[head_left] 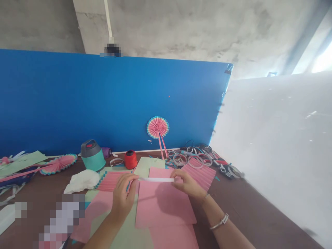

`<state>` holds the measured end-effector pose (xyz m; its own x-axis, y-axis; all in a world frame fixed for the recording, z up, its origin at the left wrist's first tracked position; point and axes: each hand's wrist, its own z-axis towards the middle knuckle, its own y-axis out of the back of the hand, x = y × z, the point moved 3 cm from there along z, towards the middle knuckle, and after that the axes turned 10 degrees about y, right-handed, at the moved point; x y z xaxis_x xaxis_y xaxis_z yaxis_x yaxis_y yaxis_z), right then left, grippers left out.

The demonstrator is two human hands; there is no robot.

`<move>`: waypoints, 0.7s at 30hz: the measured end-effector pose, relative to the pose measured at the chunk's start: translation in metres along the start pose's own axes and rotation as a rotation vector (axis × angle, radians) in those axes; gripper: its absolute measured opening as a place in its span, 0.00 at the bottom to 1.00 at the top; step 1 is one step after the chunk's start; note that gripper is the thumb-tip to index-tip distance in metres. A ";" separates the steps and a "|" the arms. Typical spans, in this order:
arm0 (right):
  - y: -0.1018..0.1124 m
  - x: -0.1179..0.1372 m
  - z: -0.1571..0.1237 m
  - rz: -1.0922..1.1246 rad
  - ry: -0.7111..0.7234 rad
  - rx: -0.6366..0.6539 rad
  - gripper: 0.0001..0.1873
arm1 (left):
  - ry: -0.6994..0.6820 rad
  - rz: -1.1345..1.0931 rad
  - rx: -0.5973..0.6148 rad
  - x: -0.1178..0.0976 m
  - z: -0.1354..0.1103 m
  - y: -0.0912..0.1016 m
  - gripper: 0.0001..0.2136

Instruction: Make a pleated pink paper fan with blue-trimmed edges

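A narrow white strip (pixel 157 179) is stretched level between my hands, above a pink paper sheet (pixel 166 207). My left hand (pixel 123 192) pinches its left end between thumb and fingers. At the other end, my right hand (pixel 187 184) has thumb and fingertips closed on the strip. Pleated pink paper with a blue-green edge (pixel 107 181) lies behind my left hand. Another pleated pink sheet (pixel 201 173) rests behind and to the right of my right hand. Pale green paper (pixel 121 230) shows under the pink sheets.
A round pink paper fan (pixel 158 127) stands against the blue board (pixel 116 100). Along the back are a teal container (pixel 92 156), a red thread spool (pixel 130 159) and several tape rolls (pixel 194 159). White crumpled material (pixel 81 181) and another fan (pixel 59 164) lie at left.
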<state>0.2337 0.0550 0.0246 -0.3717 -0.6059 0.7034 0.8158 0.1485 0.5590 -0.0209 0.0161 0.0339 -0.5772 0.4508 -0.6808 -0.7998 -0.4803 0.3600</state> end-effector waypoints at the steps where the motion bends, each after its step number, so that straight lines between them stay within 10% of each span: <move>1: 0.004 -0.005 -0.001 0.034 -0.060 0.012 0.04 | 0.070 0.001 0.017 0.005 0.002 -0.002 0.08; 9: 0.018 -0.033 -0.008 0.186 -0.338 -0.047 0.18 | 0.491 -0.146 0.182 0.033 0.002 -0.024 0.11; 21: 0.015 -0.051 -0.007 -0.041 -0.281 -0.137 0.10 | 0.639 -0.213 0.224 0.047 0.001 -0.035 0.12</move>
<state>0.2679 0.0828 -0.0058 -0.4980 -0.3671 0.7856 0.8424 0.0102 0.5387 -0.0207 0.0546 -0.0102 -0.2496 -0.0451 -0.9673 -0.9388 -0.2336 0.2531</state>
